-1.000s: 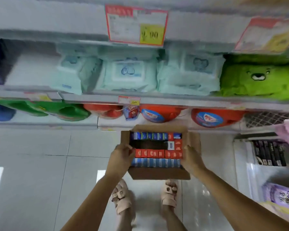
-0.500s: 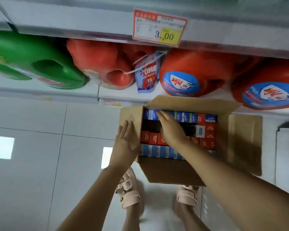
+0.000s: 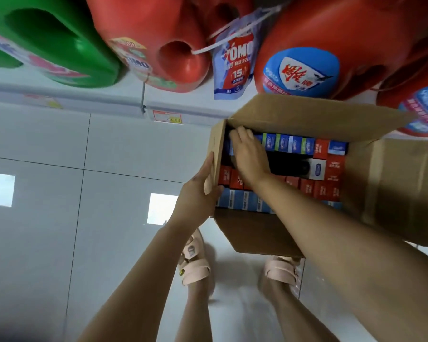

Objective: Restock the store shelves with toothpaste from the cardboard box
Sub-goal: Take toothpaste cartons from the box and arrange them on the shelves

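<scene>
An open cardboard box [image 3: 262,233] stands on the floor in front of the bottom shelf, packed with rows of blue toothpaste cartons [image 3: 289,143] and red toothpaste cartons [image 3: 316,190]; a dark gap runs across its middle. My left hand [image 3: 195,191] grips the box's left flap, thumb inside and fingers outside. My right hand [image 3: 250,154] reaches into the far left corner, fingers laid over the blue cartons there. Whether its fingers have closed on a carton is hidden.
The bottom shelf [image 3: 114,101] holds a green detergent jug [image 3: 59,45], red detergent jugs [image 3: 331,40] and a hanging refill pouch [image 3: 235,62]. The box's right flap [image 3: 403,191] lies spread out. My feet in pink sandals [image 3: 194,262] stand on grey floor tiles.
The view has dropped closer to the box. My right hand moved from the box's right edge into its far left corner. My left hand closed around the left flap.
</scene>
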`<state>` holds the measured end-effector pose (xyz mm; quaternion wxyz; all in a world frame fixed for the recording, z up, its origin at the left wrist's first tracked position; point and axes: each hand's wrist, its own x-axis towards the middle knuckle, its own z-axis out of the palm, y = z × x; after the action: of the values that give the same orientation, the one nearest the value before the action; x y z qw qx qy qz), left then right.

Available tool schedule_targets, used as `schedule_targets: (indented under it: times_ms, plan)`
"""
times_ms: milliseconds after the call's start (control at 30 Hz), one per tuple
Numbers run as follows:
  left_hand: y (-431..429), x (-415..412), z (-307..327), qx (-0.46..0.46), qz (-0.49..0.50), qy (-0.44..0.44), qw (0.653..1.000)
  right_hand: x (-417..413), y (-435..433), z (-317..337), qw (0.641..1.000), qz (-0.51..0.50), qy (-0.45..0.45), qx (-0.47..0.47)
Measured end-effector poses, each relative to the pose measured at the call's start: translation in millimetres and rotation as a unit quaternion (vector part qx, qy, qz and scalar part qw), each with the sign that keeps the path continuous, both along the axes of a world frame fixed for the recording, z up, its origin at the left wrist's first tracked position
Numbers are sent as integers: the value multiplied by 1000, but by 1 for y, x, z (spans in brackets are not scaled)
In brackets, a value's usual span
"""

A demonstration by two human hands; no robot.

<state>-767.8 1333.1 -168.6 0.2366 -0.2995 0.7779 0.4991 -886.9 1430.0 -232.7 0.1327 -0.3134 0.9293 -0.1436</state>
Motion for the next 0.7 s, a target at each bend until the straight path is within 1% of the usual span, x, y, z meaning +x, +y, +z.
schedule_targets:
  times_ms: [100, 233, 300, 367, 400, 467, 533, 600, 700]
  plan:
    - [4, 0, -2, 10, 7, -2, 1000, 3, 1, -3, 999, 15, -16, 29]
    - [8, 0, -10, 20, 22, -12, 999, -4, -5, 5, 991, 42, -57, 116]
    - [7, 0, -11, 55, 30, -34, 997, -10, -7, 11, 984, 52, -60, 159]
    - [1, -3, -2, 105, 27, -69, 992, -13, -7, 20, 979, 70, -57, 182]
    - [-3, -5, 5, 116, 25, -91, 989, -13, -6, 25, 977, 81, -56, 190]
    - [-11, -5, 15, 120, 57, -120, 984, -11, -4, 39, 974, 99, -65, 195]
    - [-14, -2, 26, 147, 126, -124, 973, -6, 3, 57, 976, 102, -76, 179]
    - [-12, 2, 42, 156, 165, -123, 966, -3, 14, 78, 980, 86, -86, 158]
    - [-1, 4, 76, 131, 143, -111, 975, -6, 32, 122, 988, 22, -103, 110]
